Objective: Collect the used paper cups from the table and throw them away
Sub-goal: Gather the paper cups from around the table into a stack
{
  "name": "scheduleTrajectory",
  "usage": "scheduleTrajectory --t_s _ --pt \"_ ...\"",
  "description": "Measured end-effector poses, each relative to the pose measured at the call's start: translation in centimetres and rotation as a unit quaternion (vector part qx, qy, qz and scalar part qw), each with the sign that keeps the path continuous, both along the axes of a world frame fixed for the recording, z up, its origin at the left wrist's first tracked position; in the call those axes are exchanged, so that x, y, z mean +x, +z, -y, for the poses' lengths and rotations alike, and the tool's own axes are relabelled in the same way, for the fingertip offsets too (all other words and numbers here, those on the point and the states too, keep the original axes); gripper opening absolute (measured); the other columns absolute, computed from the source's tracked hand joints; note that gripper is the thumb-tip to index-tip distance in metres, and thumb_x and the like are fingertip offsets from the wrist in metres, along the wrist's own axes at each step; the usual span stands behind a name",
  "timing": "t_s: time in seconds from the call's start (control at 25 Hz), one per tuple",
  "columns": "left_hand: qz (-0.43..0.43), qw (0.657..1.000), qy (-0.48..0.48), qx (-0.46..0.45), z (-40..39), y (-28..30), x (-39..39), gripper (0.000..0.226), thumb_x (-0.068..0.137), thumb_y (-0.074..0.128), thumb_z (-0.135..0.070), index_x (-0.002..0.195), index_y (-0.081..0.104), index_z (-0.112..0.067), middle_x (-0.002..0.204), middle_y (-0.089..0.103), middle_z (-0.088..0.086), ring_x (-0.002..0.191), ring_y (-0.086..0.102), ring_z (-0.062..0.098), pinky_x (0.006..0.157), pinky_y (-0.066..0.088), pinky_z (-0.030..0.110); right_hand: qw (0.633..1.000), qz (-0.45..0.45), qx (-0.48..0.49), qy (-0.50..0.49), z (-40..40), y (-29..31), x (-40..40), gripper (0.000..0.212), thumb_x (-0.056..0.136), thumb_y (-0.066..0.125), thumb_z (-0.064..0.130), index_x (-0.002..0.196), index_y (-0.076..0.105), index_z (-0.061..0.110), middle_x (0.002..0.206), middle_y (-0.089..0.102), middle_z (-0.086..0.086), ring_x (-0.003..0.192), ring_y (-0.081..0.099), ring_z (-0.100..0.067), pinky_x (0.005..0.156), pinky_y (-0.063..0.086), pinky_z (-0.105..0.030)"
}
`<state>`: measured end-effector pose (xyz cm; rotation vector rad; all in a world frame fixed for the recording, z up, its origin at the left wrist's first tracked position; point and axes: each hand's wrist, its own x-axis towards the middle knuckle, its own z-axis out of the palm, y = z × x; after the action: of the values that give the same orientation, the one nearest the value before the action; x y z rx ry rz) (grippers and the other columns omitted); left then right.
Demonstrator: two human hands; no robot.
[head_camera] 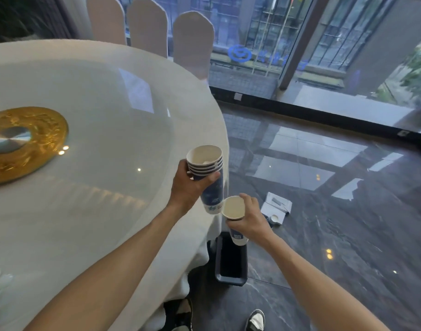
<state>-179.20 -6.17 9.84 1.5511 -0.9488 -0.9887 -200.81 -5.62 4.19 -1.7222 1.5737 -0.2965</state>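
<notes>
My left hand (189, 187) grips a stack of several nested blue-and-white paper cups (208, 173), tilted, just past the table's right edge. My right hand (251, 217) holds a single paper cup (234, 209) upright, its open mouth facing up, right beside the bottom of the stack. Both hands hover above a dark rectangular bin (231, 259) that stands on the floor against the tablecloth. The single cup's inside looks empty.
The round table (97, 211) has a white cloth, a glass turntable and a gold centre disc (25, 142). Covered chairs (192, 41) stand at the far side. A white box (277, 206) lies on the dark glossy floor. My shoes (256, 320) show at the bottom.
</notes>
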Motion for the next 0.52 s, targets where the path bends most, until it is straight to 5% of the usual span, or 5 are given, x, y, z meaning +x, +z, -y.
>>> scheduleTrajectory --t_s 0.2,0.36,0.52 --pt "0.011 1.000 -0.023 0.010 1.2 -0.3 -8.1 0.090 0.060 0.093 -0.053 0.134 0.054 -0.020 0.128 0.069 -0.005 0.115 0.068 0.016 0.089 0.060 0.032 1.000 0.030 0.001 0.003 0.6 -0.3 -6.9 0.109 0.067 0.086 0.051 0.154 0.025 0.024 0.139 0.041 0.008 0.119 0.051 -0.011 0.102 0.051 -0.040" --pt "0.012 0.999 -0.037 0.030 1.3 -1.6 -14.8 0.091 0.059 0.095 -0.050 0.134 0.055 -0.018 0.124 0.070 -0.005 0.112 0.069 0.012 0.087 0.059 0.027 0.996 0.091 0.014 0.014 1.7 -0.2 -11.7 0.082 0.066 0.091 0.043 0.132 0.044 0.029 0.113 0.068 0.014 0.099 0.068 -0.005 0.083 0.059 -0.027" --pt "0.007 0.997 -0.039 0.066 0.4 -4.0 -19.4 0.088 0.056 0.099 -0.041 0.130 0.058 -0.017 0.119 0.073 -0.005 0.111 0.071 0.012 0.094 0.059 0.031 0.986 0.164 0.023 -0.015 2.7 -0.7 -14.7 0.087 0.065 0.095 0.035 0.135 0.045 0.030 0.117 0.068 0.013 0.103 0.067 0.005 0.091 0.060 -0.030"
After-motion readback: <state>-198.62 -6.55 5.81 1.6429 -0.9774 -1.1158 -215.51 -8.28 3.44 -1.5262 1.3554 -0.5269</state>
